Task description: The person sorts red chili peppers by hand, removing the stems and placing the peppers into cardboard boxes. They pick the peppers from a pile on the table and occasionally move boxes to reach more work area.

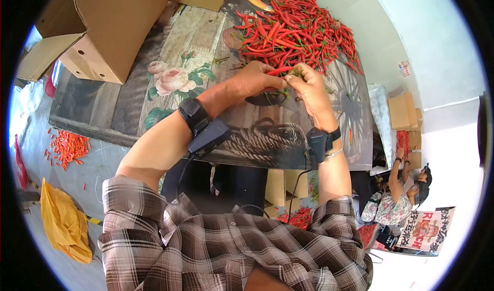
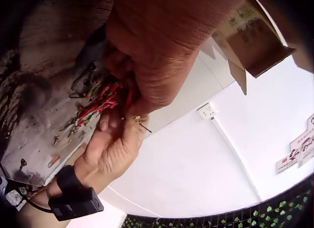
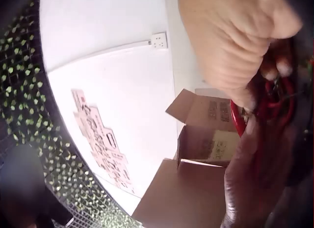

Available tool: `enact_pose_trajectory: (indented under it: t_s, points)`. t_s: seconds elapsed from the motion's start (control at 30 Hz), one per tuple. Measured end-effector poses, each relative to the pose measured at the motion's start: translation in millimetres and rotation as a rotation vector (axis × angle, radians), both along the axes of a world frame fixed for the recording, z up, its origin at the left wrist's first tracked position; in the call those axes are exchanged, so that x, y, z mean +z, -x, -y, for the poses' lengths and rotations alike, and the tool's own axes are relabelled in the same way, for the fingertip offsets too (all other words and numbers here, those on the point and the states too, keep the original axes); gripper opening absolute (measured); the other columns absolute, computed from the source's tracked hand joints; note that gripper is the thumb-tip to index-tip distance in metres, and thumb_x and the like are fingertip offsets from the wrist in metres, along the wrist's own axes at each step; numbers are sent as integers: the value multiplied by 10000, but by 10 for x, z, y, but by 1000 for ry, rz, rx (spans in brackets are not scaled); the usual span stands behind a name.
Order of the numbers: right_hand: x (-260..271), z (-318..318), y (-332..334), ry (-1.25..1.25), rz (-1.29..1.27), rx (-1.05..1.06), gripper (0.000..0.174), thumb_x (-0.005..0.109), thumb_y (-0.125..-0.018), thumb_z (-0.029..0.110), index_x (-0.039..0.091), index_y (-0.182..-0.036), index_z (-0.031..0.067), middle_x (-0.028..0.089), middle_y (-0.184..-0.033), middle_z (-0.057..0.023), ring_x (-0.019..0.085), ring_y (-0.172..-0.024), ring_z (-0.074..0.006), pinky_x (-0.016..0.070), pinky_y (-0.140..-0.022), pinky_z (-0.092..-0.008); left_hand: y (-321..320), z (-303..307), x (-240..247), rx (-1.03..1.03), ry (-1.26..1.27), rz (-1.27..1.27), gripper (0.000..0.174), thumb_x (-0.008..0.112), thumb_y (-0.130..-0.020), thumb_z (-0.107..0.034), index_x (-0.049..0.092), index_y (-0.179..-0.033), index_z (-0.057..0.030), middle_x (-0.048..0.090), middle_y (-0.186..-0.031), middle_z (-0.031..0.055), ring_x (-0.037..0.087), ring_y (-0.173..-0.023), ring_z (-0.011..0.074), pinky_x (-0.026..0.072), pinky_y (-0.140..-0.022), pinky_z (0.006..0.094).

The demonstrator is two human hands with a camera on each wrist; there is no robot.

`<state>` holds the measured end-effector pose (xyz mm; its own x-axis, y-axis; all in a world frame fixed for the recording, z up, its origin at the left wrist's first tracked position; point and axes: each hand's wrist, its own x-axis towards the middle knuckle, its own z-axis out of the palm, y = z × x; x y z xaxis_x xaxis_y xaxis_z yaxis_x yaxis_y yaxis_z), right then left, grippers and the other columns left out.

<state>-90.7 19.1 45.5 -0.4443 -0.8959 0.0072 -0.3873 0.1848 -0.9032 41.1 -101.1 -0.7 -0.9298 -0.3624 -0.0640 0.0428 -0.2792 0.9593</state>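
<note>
Now the red chili (image 1: 280, 71) sits between both hands at the near edge of the chili pile (image 1: 298, 31). The left hand (image 1: 252, 80) grips its body and the right hand (image 1: 309, 85) pinches the stem end. The risk, I'd say, is a hard tug snapping the pod or scattering its neighbours. Underneath lies a rose-printed tablecloth (image 1: 154, 101), with a cardboard box (image 1: 113, 23) beside the pile and loose chilies (image 1: 67, 147) on the floor.

red letters "ric" legible on a printed sheet (image 1: 428, 229) at the lower right of the head view, remaining characters unclear. print on the cardboard boxes (image 3: 216, 126) and wall notices (image 3: 100, 144) too blurred to read.
</note>
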Motion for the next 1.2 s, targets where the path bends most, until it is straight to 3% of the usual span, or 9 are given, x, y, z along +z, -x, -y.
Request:
enact_pose_trajectory:
  t_s: [0.13, 0.23, 0.37, 0.47, 0.73, 0.8, 1.0, 1.07, 1.2]
  points:
    - [58, 66, -199, 112, -896, -47, 120, 608, -781, 76, 514, -790, 1, 563, -734, -123, 562, -683, -327, 425, -589, -382, 18, 7, -26, -1, 5, 28, 186, 686, -770, -263, 631, -783, -85, 470, -563, -65, 372, -445, 27, 228, -404, 204]
    - [44, 111, -248, 147, -1012, -112, 112, 576, -784, 64, 490, -773, -7, 529, -784, -185, 521, -790, -424, 428, -654, -429, 43, 30, -56, 20, 1, 21, 197, 669, -792, -280, 631, -779, -87, 469, -567, -69, 369, -449, 25, 228, -405, 206]
    - [-39, 98, -182, 209, -1037, -115, 107, 583, -806, 82, 528, -813, -9, 546, -725, -134, 565, -694, -322, 433, -615, -388, 3, 46, -33, 21, -23, 0, 211, 669, -799, -292, 635, -790, -83, 474, -573, -67, 366, -447, 26, 227, -406, 207]
    - [42, 13, -59, -54, -255, -35, 115, 593, -841, 114, 614, -884, 9, 538, -637, 15, 464, -582, -53, 385, -524, -253, 23, 46, -64, 33, 17, 26, 208, 687, -782, -281, 639, -804, -80, 471, -574, -68, 358, -442, 26, 224, -405, 207]
    - [83, -46, -14, -138, -218, 76, 119, 561, -795, 71, 623, -878, 12, 529, -638, 26, 465, -571, -59, 374, -517, -247, -1, 51, -47, -58, 121, 11, 208, 706, -759, -264, 658, -842, -80, 455, -572, -79, 345, -444, 17, 216, -403, 204]
    - [63, -59, 8, -127, -212, 89, 123, 556, -788, 68, 623, -874, 12, 525, -639, 25, 462, -567, -61, 374, -518, -249, -5, 61, -37, -65, 101, 29, 249, 714, -741, -206, 687, -878, 0, 628, -720, 6, 551, -635, 74, 432, -606, 230]
    - [-29, -93, 49, -10, -522, 122, 90, 554, -805, 62, 609, -850, 7, 518, -667, 29, 438, -564, -49, 349, -510, -232, -35, 50, 2, -100, 89, -11, 252, 709, -744, -229, 685, -872, -13, 588, -666, -16, 495, -548, 61, 378, -508, 215]
    - [44, -112, -32, -32, 191, 43, 80, 559, -829, 51, 607, -879, 12, 542, -700, 35, 408, -547, -28, 315, -491, -200, -50, 78, 6, -144, 31, -16, 236, 708, -744, -230, 676, -847, -20, 550, -633, -27, 439, -498, 52, 324, -462, 216]
    - [-41, -177, 4, 76, 433, 65, 95, 561, -847, 44, 602, -928, 16, 562, -736, 33, 373, -523, -11, 289, -474, -170, -88, 72, 60, -260, -75, -85, 194, 671, -788, -246, 589, -707, -90, 366, -512, -85, 287, -412, 22, 174, -393, 212]
